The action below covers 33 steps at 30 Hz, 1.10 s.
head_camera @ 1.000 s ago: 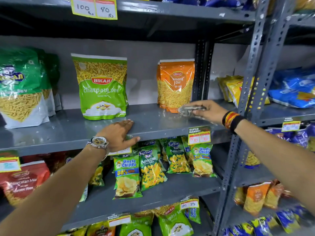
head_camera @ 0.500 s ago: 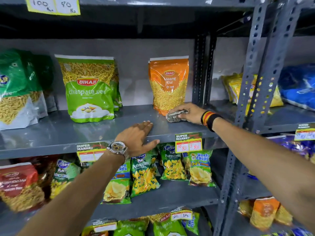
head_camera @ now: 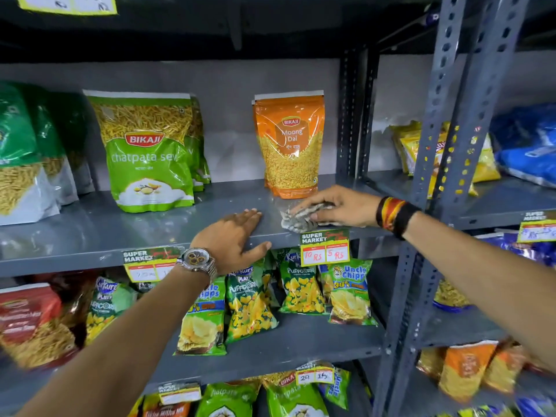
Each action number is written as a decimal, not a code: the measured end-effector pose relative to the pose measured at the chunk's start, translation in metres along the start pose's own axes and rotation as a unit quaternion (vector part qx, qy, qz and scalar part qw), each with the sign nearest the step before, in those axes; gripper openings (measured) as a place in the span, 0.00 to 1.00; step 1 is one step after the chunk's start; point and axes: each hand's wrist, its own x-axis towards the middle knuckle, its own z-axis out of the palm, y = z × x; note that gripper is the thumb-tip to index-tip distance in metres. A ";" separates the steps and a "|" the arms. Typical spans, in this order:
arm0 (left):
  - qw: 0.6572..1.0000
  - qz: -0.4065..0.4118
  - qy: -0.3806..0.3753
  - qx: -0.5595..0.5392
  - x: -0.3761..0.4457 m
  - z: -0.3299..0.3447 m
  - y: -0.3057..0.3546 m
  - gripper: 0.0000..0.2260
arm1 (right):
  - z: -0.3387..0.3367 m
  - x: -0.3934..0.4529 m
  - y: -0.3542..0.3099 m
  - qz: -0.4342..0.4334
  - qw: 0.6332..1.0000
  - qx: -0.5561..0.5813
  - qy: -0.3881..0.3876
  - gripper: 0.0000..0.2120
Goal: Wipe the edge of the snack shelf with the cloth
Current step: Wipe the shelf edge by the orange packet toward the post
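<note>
A grey metal snack shelf (head_camera: 99, 233) runs across the middle of the view. My right hand (head_camera: 343, 206) presses a crumpled grey cloth (head_camera: 298, 219) flat on the shelf's front part, just in front of an orange Moong Dal pouch (head_camera: 290, 145). My left hand (head_camera: 234, 239), with a wristwatch on the wrist, rests palm down on the shelf edge right beside the cloth, fingers spread and thumb hooked over the front lip. It holds nothing.
A green Chatpata Sev pouch (head_camera: 147, 152) and darker green bags (head_camera: 24, 155) stand further left on the shelf. A price tag (head_camera: 325, 247) hangs below the cloth. Small chip packets (head_camera: 301, 287) fill the shelf beneath. Perforated grey uprights (head_camera: 433, 182) stand to the right.
My right hand has slid the cloth leftward along the shelf and forward toward its edge, ending close to my left hand. My left hand has stayed planted on the shelf edge.
</note>
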 end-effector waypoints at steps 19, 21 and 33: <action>1.000 0.012 -0.015 -0.012 -0.001 -0.005 -0.004 0.40 | -0.001 -0.053 0.007 0.034 0.981 -0.005 0.193 0.18; 1.000 0.009 -0.019 -0.014 0.001 -0.007 -0.004 0.42 | -0.016 -0.058 0.009 0.065 0.964 0.004 0.257 0.18; 0.997 0.077 -0.023 -0.019 0.042 -0.010 0.039 0.41 | -0.032 0.001 0.042 0.170 0.923 -0.029 0.344 0.17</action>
